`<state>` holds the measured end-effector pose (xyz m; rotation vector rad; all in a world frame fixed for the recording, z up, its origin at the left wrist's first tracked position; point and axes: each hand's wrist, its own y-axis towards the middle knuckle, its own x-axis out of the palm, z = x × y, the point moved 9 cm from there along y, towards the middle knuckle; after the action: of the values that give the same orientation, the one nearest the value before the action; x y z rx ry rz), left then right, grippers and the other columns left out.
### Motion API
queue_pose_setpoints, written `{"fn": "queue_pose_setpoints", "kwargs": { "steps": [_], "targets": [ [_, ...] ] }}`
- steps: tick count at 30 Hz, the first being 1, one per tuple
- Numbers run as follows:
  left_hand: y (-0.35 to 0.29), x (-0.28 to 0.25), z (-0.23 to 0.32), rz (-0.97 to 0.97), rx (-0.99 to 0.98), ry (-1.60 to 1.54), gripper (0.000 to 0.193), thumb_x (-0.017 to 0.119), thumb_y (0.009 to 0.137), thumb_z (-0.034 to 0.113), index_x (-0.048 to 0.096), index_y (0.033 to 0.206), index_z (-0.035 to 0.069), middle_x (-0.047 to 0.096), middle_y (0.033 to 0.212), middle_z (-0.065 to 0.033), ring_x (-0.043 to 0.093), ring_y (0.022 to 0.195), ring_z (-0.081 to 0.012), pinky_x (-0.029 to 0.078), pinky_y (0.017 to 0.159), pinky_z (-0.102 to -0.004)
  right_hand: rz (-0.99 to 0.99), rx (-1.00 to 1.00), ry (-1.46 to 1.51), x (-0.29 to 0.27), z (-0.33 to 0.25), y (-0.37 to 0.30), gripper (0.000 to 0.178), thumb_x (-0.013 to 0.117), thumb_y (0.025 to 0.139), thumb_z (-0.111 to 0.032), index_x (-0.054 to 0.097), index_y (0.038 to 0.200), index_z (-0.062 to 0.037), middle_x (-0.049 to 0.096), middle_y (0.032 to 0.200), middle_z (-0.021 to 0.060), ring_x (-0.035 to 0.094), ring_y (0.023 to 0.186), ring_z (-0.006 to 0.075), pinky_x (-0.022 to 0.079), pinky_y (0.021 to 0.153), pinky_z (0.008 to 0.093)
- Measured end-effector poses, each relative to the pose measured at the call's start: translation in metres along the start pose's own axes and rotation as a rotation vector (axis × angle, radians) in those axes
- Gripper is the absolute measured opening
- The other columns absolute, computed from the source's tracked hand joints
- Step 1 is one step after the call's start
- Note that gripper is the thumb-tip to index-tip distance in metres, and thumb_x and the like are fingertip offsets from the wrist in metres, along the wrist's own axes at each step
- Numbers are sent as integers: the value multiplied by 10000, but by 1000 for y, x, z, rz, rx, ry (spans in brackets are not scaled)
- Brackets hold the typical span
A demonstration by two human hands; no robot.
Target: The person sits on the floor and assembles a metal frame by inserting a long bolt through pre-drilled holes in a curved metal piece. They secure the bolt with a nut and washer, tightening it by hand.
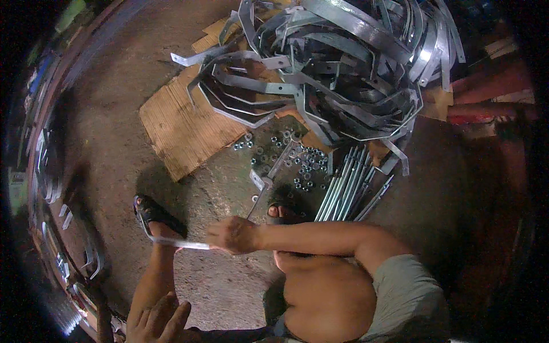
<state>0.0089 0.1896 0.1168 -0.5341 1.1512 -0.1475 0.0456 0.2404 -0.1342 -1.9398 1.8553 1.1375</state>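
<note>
My right hand (234, 235) is closed around one end of a bent flat metal strip (191, 244). The strip runs left across my left shin and bends upward beside the black sandal (153, 214). Beyond my knuckles, a thin metal piece (260, 204) leads to a bent metal bracket (260, 180) above the floor; I cannot tell whether it joins the held strip. My left hand (158, 317) lies near my left knee at the bottom left, its fingers apart and nothing visible in them.
A big heap of bent galvanized metal straps (337, 68) covers the far side, partly over flattened cardboard (189, 123). Loose nuts and washers (309, 160) are scattered before it. A bundle of threaded rods (343, 191) lies at the right. More bent strips (91, 251) lie far left.
</note>
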Motion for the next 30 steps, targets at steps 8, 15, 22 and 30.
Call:
{"fn": "queue_pose_setpoints", "kwargs": {
  "steps": [8, 15, 22, 30],
  "targets": [
    [58, 66, -96, 197, -369, -692, 663, 600, 807, 386, 457, 1394, 112, 523, 1312, -184, 527, 1185, -341, 410, 997, -499, 18, 275, 106, 31, 48, -26, 200, 636, 841, -253, 567, 906, -77, 620, 800, 140, 639, 794, 359, 502, 694, 500],
    [116, 182, -196, 646, -749, -1782, 689, 533, 839, 477, 423, 1424, 129, 491, 1367, -141, 484, 1229, -331, 373, 1033, -508, 593, 1005, 57, -99, 174, -111, 207, 678, 867, -227, 633, 942, -40, 679, 909, 158, 656, 825, 315, 504, 724, 377],
    [107, 225, -214, 810, -773, -2138, 724, 466, 871, 569, 390, 1454, 145, 459, 1421, -98, 441, 1274, -322, 336, 1068, -516, 915, 1203, -378, -183, 182, -259, 230, 666, 876, -218, 591, 949, -13, 645, 879, 175, 614, 812, 371, 472, 745, 429],
    [113, 225, -224, 905, -727, -2182, 768, 397, 903, 661, 353, 1486, 161, 423, 1479, -55, 396, 1322, -313, 297, 1105, -524, 939, 1228, -834, -216, 151, -288, 212, 673, 870, -241, 603, 902, -43, 624, 908, 151, 578, 906, 372, 450, 800, 463]
  ]
}}
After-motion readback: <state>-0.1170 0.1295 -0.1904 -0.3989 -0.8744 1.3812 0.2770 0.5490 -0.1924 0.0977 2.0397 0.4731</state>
